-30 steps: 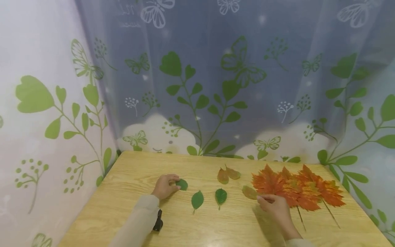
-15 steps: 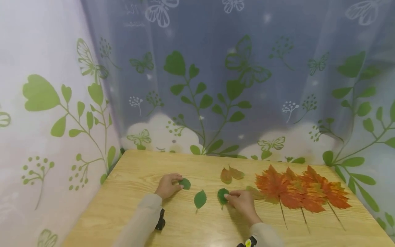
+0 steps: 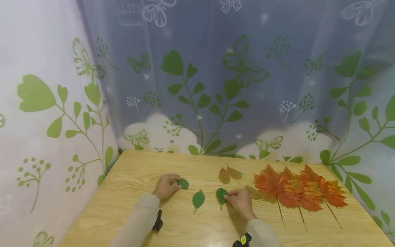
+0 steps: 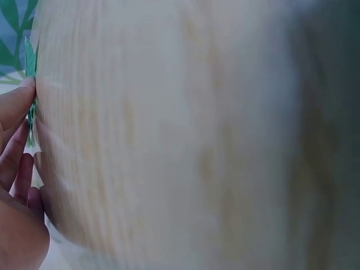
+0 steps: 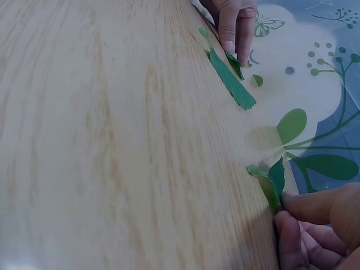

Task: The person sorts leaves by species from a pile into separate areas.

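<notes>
My left hand (image 3: pixel 166 186) pinches the edge of a green leaf (image 3: pixel 184 184) at the left of the group. The same leaf (image 4: pixel 30 59) appears edge-on at the fingertips in the left wrist view. My right hand (image 3: pixel 241 203) pinches the right side of another green leaf (image 3: pixel 220 195) between thumb and fingers. In the right wrist view this leaf (image 5: pixel 275 177) bends up close over the tabletop. A third green leaf (image 3: pixel 198 199) lies flat between the hands, stem toward me.
Two brownish leaves (image 3: pixel 224 175) lie farther back. Orange maple leaves (image 3: pixel 296 190) with dark stems overlap at the right, with a yellowish-brown leaf (image 3: pixel 252 192) beside them. A patterned curtain (image 3: pixel 197 103) borders the wooden table (image 3: pixel 123 181).
My right hand let go of the yellowish-brown leaf by the maple leaves, moved left and took the edge of a green leaf. My left hand stayed on its leaf.
</notes>
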A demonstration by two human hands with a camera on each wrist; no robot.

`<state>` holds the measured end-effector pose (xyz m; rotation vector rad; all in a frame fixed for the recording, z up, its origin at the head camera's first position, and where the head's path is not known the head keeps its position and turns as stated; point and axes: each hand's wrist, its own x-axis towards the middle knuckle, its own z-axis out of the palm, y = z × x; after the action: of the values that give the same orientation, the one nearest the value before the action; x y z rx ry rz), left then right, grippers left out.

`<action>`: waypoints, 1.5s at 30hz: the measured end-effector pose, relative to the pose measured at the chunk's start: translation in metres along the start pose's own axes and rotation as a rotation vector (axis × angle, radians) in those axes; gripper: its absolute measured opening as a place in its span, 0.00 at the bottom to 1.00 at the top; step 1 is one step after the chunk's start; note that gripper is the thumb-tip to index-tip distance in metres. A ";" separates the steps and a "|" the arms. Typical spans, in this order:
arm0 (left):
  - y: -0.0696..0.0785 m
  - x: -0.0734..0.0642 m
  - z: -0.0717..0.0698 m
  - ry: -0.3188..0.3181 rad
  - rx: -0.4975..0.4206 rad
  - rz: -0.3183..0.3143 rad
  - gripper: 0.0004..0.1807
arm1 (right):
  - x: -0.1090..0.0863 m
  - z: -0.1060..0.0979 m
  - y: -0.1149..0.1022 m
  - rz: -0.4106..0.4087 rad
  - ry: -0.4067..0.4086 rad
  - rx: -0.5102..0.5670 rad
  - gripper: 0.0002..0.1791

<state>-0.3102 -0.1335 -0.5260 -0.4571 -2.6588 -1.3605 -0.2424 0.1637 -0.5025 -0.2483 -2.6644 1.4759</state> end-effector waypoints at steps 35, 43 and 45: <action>0.008 0.020 -0.010 0.019 0.092 -0.125 0.10 | 0.002 0.002 0.007 -0.053 0.012 0.023 0.10; 0.002 0.020 -0.009 0.020 0.169 -0.102 0.05 | 0.001 0.002 0.008 -0.054 0.000 0.035 0.10; 0.002 0.020 -0.009 0.022 0.175 -0.097 0.04 | 0.001 0.002 0.008 -0.055 0.003 0.038 0.10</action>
<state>-0.3289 -0.1359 -0.5141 -0.2952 -2.7830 -1.1343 -0.2429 0.1667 -0.5100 -0.1727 -2.6158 1.5070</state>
